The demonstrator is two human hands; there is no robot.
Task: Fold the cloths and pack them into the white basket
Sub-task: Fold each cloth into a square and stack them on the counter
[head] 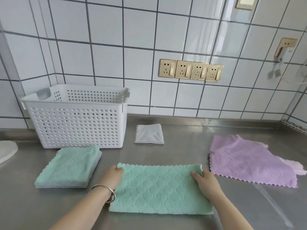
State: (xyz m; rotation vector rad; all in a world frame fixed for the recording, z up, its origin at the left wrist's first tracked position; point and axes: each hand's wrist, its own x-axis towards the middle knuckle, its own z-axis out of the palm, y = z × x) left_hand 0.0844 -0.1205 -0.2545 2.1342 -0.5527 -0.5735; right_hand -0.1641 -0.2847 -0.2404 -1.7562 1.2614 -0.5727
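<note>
Going left to right, we see a white rounded object [7,151] at the counter's [182,150] far left edge, too cut off to identify; behind it the white basket [78,117] stands against the tiled wall, and through its holes we make out nothing inside, so we judge the packing not yet begun; just in front of the basket lies a stack of folded cloths [69,166], green on top with paler layers beneath, which looks finished and ready to go in; next comes our left hand [114,175], a bangle on its wrist, its grip pinching the far left corner of the green cloth [159,185], which lies flat as a long rectangle at the front middle of the counter, seemingly folded once; beyond it, near the wall, a small grey cloth [149,134] sits folded into a square, apart from the rest; our right hand [206,181] has its grip closed on the cloth's far right corner, fingers on top; to the right a purple cloth [249,161] lies spread and rumpled with a paler pink piece showing at its edge, still unfolded; so we judge the folding well along, with this cloth mid-fold, the purple one waiting, and all the packing left.
</note>
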